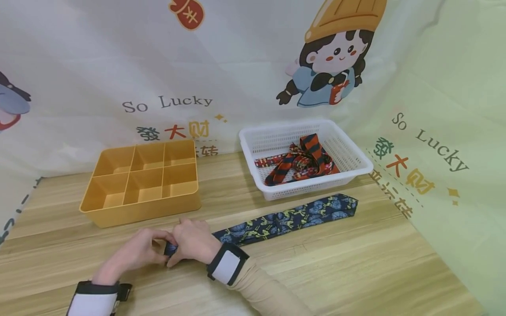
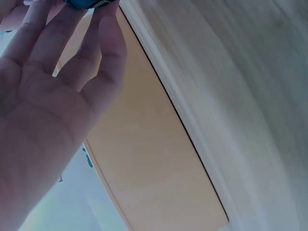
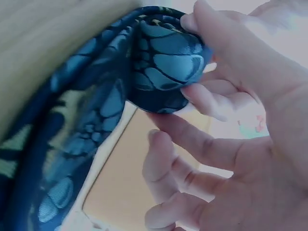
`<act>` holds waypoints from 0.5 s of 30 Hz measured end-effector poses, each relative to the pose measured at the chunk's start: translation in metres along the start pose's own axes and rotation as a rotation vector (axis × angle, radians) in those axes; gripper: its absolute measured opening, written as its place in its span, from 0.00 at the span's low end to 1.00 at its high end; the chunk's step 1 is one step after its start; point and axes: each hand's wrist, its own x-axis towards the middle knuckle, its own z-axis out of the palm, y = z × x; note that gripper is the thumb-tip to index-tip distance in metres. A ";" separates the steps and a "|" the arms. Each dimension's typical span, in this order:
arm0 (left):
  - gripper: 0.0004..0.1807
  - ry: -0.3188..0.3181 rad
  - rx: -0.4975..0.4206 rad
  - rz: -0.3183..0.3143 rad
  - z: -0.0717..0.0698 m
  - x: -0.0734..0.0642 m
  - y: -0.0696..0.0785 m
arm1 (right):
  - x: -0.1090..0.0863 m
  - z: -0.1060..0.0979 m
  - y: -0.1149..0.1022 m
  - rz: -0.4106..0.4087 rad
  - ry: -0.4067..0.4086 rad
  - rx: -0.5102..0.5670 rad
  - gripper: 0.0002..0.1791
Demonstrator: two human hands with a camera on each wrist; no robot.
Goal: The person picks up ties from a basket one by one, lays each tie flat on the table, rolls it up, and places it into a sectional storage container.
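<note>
A navy necktie (image 1: 294,219) with blue flowers and yellow-green figures lies stretched across the table, its wide end to the right. Its left end is rolled up, and both hands meet there. My left hand (image 1: 136,250) holds the roll from the left between thumb and fingers; in the left wrist view only a bit of blue cloth (image 2: 84,3) shows at its fingertips. From the other side, my right hand (image 1: 195,240) pinches the same roll. The right wrist view shows the rolled end (image 3: 168,62) close up, with thumb and fingertips at its edge.
Behind the hands stands a yellow box (image 1: 140,215) with several square compartments. A white plastic basket (image 1: 272,191) at the back right contains rolled and folded red-patterned neckties (image 1: 304,162). Printed white cloth (image 1: 245,57) hangs behind the wooden table (image 1: 356,263).
</note>
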 end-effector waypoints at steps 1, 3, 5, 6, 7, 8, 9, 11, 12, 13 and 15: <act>0.15 -0.002 0.011 -0.005 0.000 0.000 0.001 | 0.000 0.000 0.000 0.001 0.000 0.013 0.22; 0.16 -0.014 0.025 -0.023 0.001 0.002 0.002 | 0.001 0.000 0.000 0.007 -0.005 0.023 0.21; 0.18 -0.030 0.028 -0.035 0.002 0.003 0.004 | 0.001 0.000 0.001 0.015 -0.016 0.030 0.19; 0.20 -0.039 0.025 -0.031 0.003 0.003 0.005 | 0.002 0.001 0.002 0.021 -0.022 0.031 0.19; 0.22 -0.046 0.021 -0.025 0.005 0.003 0.006 | 0.002 0.001 0.004 0.028 -0.027 0.038 0.20; 0.24 -0.052 0.007 -0.027 0.006 0.004 0.006 | 0.003 0.001 0.005 0.035 -0.033 0.039 0.21; 0.26 -0.050 -0.005 -0.016 0.007 0.004 0.007 | 0.003 0.001 0.006 0.041 -0.039 0.042 0.23; 0.27 -0.039 -0.029 0.006 0.009 0.004 0.006 | 0.004 0.002 0.009 0.056 -0.048 0.051 0.25; 0.26 -0.032 -0.040 0.018 0.009 0.004 0.006 | 0.004 0.002 0.011 0.064 -0.053 0.053 0.26; 0.25 -0.021 -0.042 0.024 0.009 0.004 0.005 | 0.004 0.002 0.012 0.069 -0.058 0.058 0.27; 0.22 0.007 -0.024 0.043 0.008 0.004 0.005 | 0.004 0.002 0.014 0.068 -0.067 0.055 0.27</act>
